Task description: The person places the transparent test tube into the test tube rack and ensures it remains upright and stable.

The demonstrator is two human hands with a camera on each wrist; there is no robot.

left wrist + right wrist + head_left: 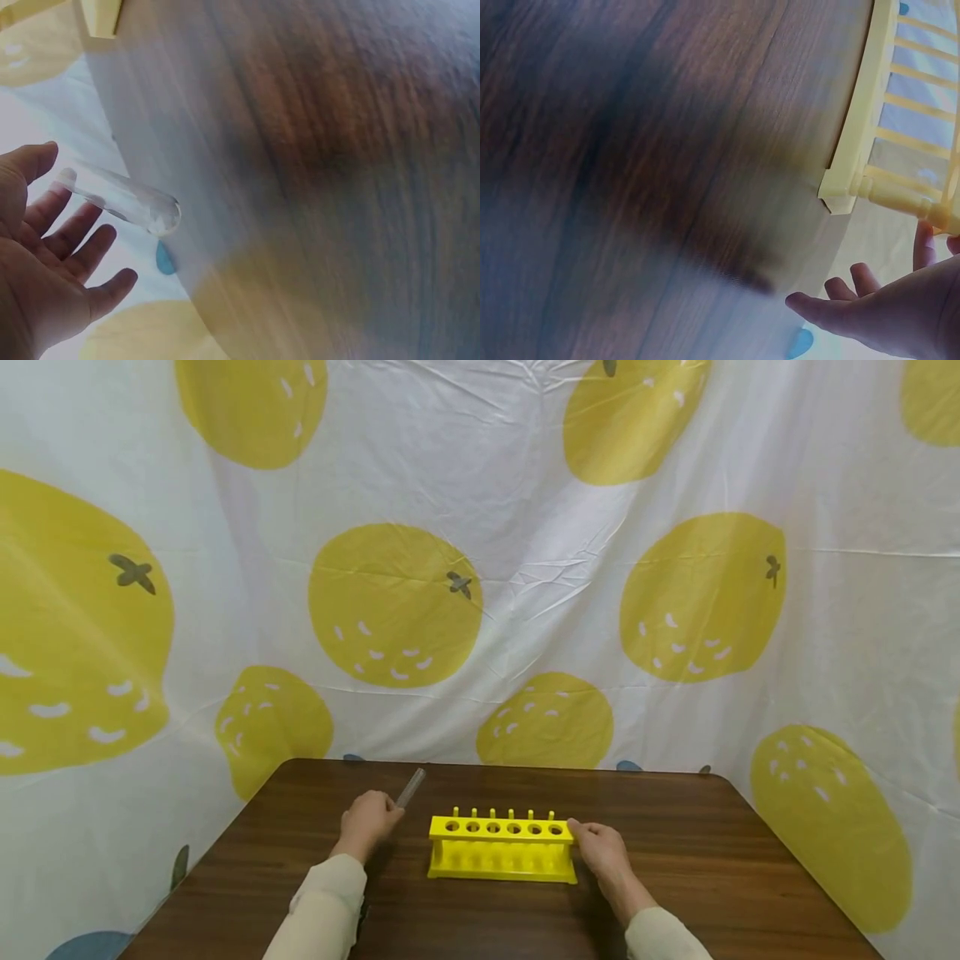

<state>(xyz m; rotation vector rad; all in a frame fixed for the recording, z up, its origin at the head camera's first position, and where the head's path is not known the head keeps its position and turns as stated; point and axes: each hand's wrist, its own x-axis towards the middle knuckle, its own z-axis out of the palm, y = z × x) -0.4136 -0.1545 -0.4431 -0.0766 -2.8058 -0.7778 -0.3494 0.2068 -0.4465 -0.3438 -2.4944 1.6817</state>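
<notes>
My left hand [370, 821] holds a clear test tube [411, 787] between thumb and fingers, above the table and left of the rack. The tube tilts, and in the left wrist view its rounded end points away from the palm. At the middle of the table stands a yellow test tube rack [502, 862], with a row of round holes along its top and several upright pegs behind. No tube shows in its holes. My right hand [602, 852] grips the right end of the rack's top plate with thumb and forefinger; in the right wrist view its other fingers extend off the rack.
The dark wooden table [720, 868] has rounded far corners. A white curtain [540, 610] printed with yellow fruit hangs behind it and along both sides.
</notes>
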